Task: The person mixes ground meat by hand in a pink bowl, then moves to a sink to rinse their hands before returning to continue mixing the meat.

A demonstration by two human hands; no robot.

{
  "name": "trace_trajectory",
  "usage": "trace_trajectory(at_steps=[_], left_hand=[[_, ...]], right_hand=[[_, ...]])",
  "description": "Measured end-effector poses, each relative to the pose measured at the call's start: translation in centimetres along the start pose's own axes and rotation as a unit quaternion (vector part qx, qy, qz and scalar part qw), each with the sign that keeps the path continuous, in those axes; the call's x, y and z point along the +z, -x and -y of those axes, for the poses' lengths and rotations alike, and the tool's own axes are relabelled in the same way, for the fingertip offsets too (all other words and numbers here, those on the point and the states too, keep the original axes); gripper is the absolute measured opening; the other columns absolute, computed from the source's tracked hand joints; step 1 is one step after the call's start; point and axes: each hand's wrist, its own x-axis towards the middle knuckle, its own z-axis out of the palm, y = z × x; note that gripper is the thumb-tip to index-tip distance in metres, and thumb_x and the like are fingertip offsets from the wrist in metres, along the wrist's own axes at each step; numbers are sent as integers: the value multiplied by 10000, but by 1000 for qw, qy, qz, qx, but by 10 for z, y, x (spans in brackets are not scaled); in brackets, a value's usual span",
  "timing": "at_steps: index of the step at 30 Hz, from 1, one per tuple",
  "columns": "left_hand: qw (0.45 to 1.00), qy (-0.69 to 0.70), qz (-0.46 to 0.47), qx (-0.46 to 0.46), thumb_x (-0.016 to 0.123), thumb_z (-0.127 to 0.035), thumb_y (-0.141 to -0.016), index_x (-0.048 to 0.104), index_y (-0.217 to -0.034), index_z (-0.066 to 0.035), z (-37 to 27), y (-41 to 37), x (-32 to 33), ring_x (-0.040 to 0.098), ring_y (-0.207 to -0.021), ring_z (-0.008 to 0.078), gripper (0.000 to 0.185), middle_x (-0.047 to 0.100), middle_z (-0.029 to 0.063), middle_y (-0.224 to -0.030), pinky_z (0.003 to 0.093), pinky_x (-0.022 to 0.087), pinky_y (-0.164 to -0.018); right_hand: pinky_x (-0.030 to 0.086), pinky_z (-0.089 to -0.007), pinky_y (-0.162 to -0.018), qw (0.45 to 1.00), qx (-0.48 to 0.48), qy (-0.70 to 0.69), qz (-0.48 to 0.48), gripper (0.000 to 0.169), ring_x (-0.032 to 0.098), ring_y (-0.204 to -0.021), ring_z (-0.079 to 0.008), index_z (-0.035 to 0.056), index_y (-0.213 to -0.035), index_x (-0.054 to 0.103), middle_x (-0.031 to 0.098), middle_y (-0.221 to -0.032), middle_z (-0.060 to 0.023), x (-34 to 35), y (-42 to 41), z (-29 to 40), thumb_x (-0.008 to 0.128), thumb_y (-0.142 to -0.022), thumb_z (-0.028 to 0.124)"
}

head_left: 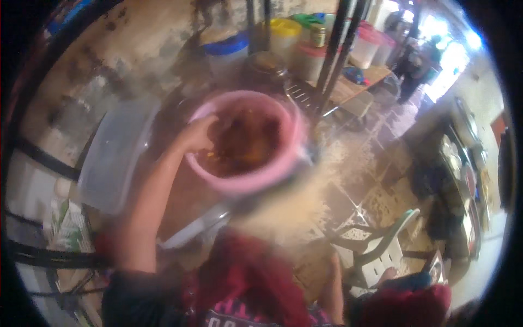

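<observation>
A round pink plastic tub (245,184) stands before me on a brown surface, with a dark reddish-brown mass inside that is too blurred to name. My left hand (203,133) is at the tub's left rim, its fingers curled over the edge and reaching inside; blur hides whether they grip the rim or something in the tub. No right hand shows; only a forearm (337,286) is seen low at the right of my body. A translucent plastic box (116,159) lies left of my left arm.
Lidded plastic tubs, one with a blue lid (229,44), one with a yellow lid (286,27), stand behind the pink tub. Dark metal posts (337,53) rise at its right. A pale plastic chair (382,257) stands on the tiled floor. A person (416,61) is at the far right.
</observation>
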Motion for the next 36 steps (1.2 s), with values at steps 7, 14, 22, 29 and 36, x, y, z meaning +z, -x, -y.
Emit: trace_trajectory(at_steps=[7,14,22,29,36], left_hand=[[983,185,1,-22,692,-35,-573,583,-1194,-24,17,0,-28,607,-999,195,631,655,99,-1049,306,479,-902],[957,270,-81,64,695,-15,-622,586,-1155,-2,22,-21,-66,584,-974,152,544,615,64,-1054,303,483,-855],[875,472,-85,63,698,-11,-575,582,-1125,-24,0,-11,-62,564,-980,127,562,620,30,-1023,286,443,-915],[896,336,-287,-43,716,-5,-612,585,-1104,-14,38,-2,-10,589,-970,167,509,631,62,-1039,308,462,-897],[855,356,-372,-67,733,-16,-616,567,-1133,-11,11,14,-9,593,-989,179,542,624,78,-1065,326,463,-918]], right_hand=[[524,-383,-768,964,-177,-90,-175,276,679,-868,-291,8,-1083,661,695,-927,-188,-221,-51,219,644,-837,133],[522,-317,-770,936,-313,-133,-93,263,671,-858,-188,-4,-1077,655,688,-950,-115,-276,-1,372,676,-846,122],[536,-334,-804,863,-424,-274,10,363,669,-951,-212,25,-1177,613,689,-1038,-140,-281,12,547,684,-826,81],[547,-435,-828,793,-596,14,-125,328,657,-979,-361,32,-1090,619,668,-1051,-214,-224,-7,600,684,-775,94],[540,-435,-850,824,-517,221,-65,257,663,-903,-368,31,-979,642,671,-978,-195,-189,-7,648,656,-746,139]])
